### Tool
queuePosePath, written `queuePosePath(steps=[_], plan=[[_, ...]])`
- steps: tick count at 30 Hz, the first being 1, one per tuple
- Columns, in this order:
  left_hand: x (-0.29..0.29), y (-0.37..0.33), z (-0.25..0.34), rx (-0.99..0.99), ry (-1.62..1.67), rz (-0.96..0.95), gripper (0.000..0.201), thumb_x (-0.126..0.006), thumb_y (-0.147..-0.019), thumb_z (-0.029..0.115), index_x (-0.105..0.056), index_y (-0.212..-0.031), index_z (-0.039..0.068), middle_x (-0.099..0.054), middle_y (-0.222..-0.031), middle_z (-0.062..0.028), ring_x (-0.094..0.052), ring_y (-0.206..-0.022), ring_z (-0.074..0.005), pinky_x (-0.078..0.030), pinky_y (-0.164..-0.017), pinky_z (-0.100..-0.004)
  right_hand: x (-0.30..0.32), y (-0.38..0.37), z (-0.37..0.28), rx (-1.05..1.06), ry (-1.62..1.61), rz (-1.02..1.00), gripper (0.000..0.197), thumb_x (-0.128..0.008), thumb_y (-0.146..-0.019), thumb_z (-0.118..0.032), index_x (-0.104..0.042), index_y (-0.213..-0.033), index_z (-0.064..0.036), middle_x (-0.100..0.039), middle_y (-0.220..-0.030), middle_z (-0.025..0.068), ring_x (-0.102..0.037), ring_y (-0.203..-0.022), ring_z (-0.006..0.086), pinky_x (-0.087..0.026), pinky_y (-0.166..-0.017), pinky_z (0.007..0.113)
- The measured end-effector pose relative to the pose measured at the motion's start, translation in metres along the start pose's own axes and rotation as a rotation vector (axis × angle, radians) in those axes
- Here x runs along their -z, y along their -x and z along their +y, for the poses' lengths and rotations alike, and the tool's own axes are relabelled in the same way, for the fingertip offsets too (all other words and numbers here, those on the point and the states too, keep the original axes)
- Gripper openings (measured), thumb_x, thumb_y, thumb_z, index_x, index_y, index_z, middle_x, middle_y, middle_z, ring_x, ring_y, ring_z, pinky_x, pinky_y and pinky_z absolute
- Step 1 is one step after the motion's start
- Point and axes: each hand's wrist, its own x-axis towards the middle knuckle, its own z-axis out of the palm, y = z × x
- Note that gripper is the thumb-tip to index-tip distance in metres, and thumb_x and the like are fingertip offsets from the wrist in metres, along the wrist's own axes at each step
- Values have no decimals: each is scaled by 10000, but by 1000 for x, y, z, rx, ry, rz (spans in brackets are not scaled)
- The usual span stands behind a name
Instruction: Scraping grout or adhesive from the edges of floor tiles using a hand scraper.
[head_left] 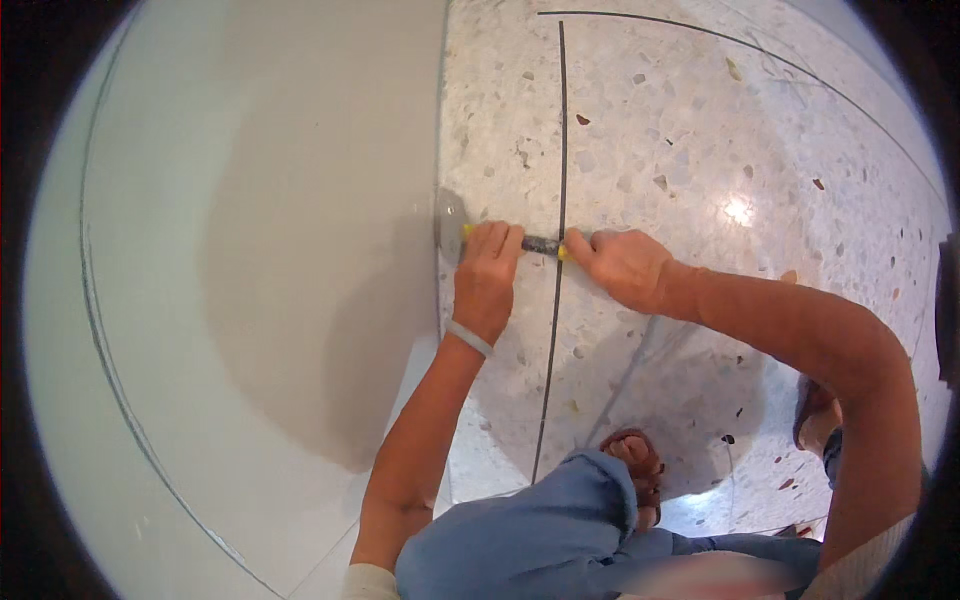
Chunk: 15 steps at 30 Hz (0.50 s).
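A scraper with a black and yellow handle [541, 245] lies crosswise between my hands. Its grey metal blade [451, 228] meets the seam where the pale wall meets the speckled floor. My left hand [488, 265] is closed around the handle close to the blade, its wrist wearing a light band [471, 338]. At the handle's far end, my right hand [622, 268] grips with the thumb laid along it. My fingers hide parts of the handle.
A smooth pale wall [290, 150] fills the left side. The terrazzo floor [680, 130] has a dark divider strip [563, 130] running through it. My bent knee in blue trousers [520, 520] and a sandalled foot [636, 460] are close below.
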Motion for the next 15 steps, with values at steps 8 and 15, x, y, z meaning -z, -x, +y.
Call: queuePosePath(steps=[8,15], plan=[[6,38,15,86,-3,-55,294,-566,-808,-16,-578,-1102,-17,-578,-1083,-157,-539,-1119,-333,-443,-973,-412,-16,15,-19,101,-21,-48,308,-561,-833,-24,-461,-1101,90,-636,-804,206,-669,-711,358,-550,-596,413],[6,47,22,94,-39,-78,278,-593,-804,10,-584,-1081,-9,-579,-1072,-147,-545,-1097,-320,-461,-939,-394,-25,23,-21,151,-19,37,292,-538,-846,-28,-475,-1106,91,-628,-791,198,-664,-692,349,-544,-570,413]])
